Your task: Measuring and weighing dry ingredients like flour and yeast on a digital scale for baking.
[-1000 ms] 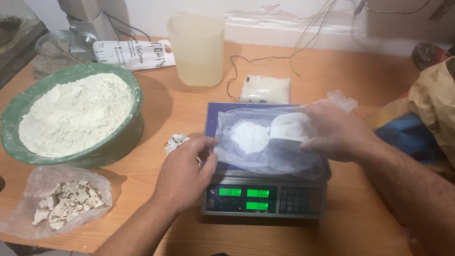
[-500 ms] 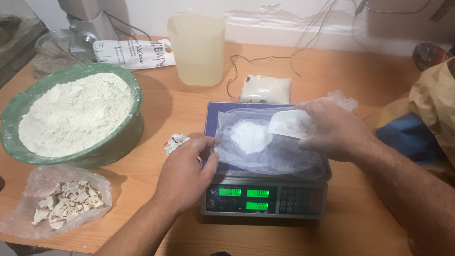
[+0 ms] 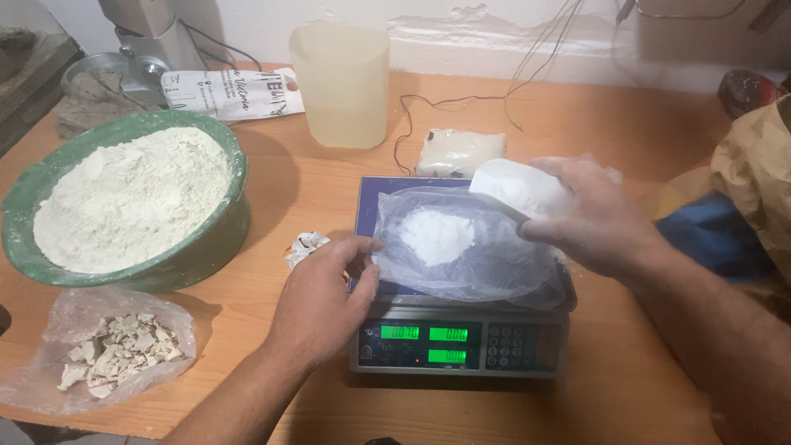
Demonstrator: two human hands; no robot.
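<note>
Two hands over scale (image 3: 461, 346), left hand (image 3: 321, 301) pinching bag (image 3: 478, 264) edge, right hand (image 3: 597, 218) gripping tilted scoop (image 3: 515, 188)

Worn orange-brown wooden table (image 3: 272, 177) set against a white wall (image 3: 511, 25) with chipped, rough plaster along its base, thin wires (image 3: 527, 74) trailing down it onto the tabletop, light even and soft.

Two hands are working here, a left hand (image 3: 317, 301) and a right hand (image 3: 597, 218). One scale (image 3: 461, 342) is sitting on the table (image 3: 329, 185), with one clear bag (image 3: 470, 247) and one white scoop (image 3: 515, 188) over it. One green bowl (image 3: 198, 247), one jug (image 3: 340, 82), one bag of lumps (image 3: 107, 346) and one sealed packet (image 3: 457, 152) are lying around.
</note>
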